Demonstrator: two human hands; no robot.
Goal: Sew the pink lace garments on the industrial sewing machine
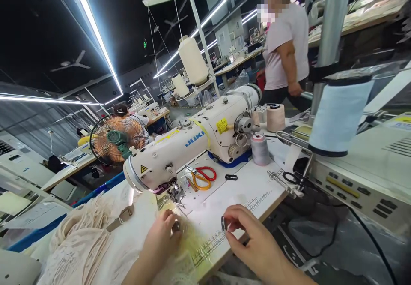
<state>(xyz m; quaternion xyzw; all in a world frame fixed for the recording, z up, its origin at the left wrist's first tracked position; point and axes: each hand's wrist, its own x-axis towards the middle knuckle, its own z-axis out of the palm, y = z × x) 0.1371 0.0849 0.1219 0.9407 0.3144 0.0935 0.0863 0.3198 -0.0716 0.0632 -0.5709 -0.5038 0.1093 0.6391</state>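
My left hand [162, 235] is over the table just in front of the sewing machine's needle area, its fingers closed around a small dark metal piece [175, 226] that looks like a bobbin case. To the right, my right hand [252, 238] pinches a thin dark bobbin [223, 223], held edge-on between thumb and fingertips above the printed ruler marks. The two hands are apart. Behind them stands the white JUKI sewing machine [180, 148], with its presser foot [176, 190] beyond my left hand. Red-and-orange-handled scissors [202, 178] lie beside the machine.
A black razor blade [231, 177] and a grey thread cone [260, 150] are on the table [212, 203]. Cream fabric [80, 238] is heaped at left, near a fan [118, 139]. A light blue roll [340, 113] stands at right. Another person [285, 49] is in the aisle.
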